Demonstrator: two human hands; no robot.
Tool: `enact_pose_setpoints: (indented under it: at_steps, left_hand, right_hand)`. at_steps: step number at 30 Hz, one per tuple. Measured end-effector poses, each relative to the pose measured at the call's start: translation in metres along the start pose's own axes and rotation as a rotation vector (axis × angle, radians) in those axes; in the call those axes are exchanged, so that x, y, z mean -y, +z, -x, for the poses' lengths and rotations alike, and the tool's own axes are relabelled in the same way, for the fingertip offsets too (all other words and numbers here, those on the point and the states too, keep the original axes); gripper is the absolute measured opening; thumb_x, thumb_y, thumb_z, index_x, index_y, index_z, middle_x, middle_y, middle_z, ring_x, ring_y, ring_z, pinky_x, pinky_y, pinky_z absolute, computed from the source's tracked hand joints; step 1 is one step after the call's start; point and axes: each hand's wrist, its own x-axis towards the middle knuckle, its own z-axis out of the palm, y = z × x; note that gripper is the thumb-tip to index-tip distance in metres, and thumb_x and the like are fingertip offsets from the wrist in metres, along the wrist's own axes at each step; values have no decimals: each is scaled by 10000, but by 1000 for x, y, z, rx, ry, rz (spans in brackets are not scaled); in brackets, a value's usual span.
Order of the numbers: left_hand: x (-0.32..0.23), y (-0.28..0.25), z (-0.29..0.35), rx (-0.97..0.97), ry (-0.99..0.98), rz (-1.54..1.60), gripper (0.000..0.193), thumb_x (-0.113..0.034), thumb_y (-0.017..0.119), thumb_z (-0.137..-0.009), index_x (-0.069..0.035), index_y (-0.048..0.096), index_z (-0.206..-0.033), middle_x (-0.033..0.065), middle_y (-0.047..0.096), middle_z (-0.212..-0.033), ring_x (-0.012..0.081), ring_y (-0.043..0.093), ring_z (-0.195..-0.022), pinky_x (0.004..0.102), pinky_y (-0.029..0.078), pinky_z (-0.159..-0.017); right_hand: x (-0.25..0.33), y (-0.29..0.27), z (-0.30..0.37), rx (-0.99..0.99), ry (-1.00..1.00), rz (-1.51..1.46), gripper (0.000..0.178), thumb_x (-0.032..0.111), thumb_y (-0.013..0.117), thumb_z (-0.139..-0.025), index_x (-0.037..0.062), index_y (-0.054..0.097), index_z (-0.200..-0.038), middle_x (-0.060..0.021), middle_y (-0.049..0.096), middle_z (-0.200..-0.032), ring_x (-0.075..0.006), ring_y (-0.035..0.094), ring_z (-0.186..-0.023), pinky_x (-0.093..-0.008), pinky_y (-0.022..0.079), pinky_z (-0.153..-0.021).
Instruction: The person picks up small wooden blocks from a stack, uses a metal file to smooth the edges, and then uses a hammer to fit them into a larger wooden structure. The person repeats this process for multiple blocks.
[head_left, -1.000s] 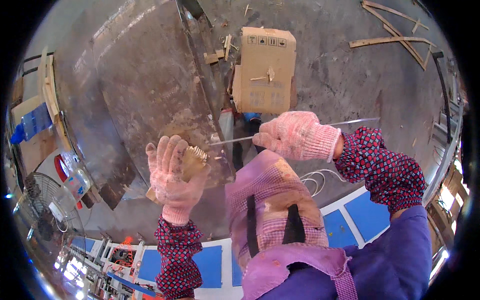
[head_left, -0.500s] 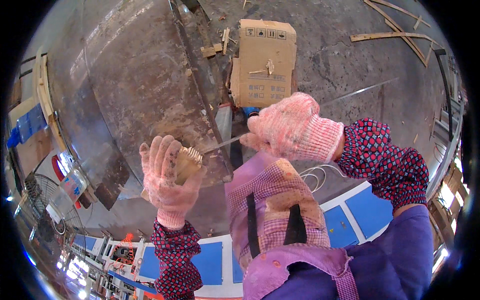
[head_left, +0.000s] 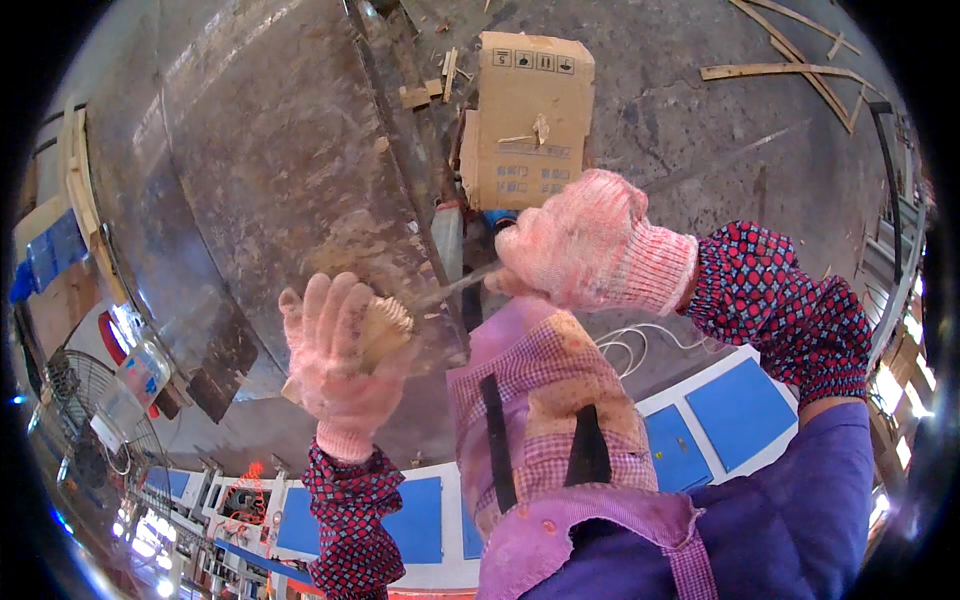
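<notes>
My left hand [head_left: 335,355], in a pink knit glove, lies over a small wooden block [head_left: 388,335], with the fingers along one side and the thumb on the other. A row of fine ridges shows at the block's far right edge. It rests on a dark, worn tabletop [head_left: 290,190]. My right hand [head_left: 590,245], gloved alike, is closed around a long thin metal strip [head_left: 462,285]. One end of the strip reaches toward the ridged edge; the other runs past my hand to the upper right, blurred. Whether strip and block touch, I cannot tell.
A cardboard box [head_left: 530,120] with wood scraps on it stands beyond my right hand. Wooden slats [head_left: 790,70] lie on the floor at the far right. A wire-guarded fan [head_left: 85,400] and a plastic bottle [head_left: 140,375] are at the left. A white cable [head_left: 630,350] coils near my apron.
My right hand and the strip have shifted slightly right and away from me. My left hand stays nearly in place on the block, though its thumb side is now blurred.
</notes>
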Motion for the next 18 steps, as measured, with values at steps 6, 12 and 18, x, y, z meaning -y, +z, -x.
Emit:
enact_pose_setpoints:
  at_steps: [6,12,18]
  left_hand:
    - [-1,-1,0,24,29,-42,690,-224,795,-562,-129,544,-1197,69,599,-1213,322,502,-1219,556,235,-1111]
    - [2,-1,1,88,31,-29,649,-281,792,-611,-119,566,-1197,89,574,-1268,341,468,-1265,569,253,-1106]
    - [-2,-5,1,122,-9,-50,614,-290,783,-644,-91,569,-1184,108,576,-1252,351,480,-1250,573,271,-1096]
  right_hand:
    - [5,-17,-12,136,-9,139,320,391,593,-807,91,642,-706,-61,657,-645,-246,671,-581,-458,458,-386]
    - [-2,-25,-9,196,14,-6,256,319,609,-782,77,681,-733,-89,684,-687,-269,679,-583,-486,444,-368]
    - [4,-25,-5,210,48,19,233,295,605,-775,82,689,-728,-77,678,-667,-267,680,-592,-496,437,-359]
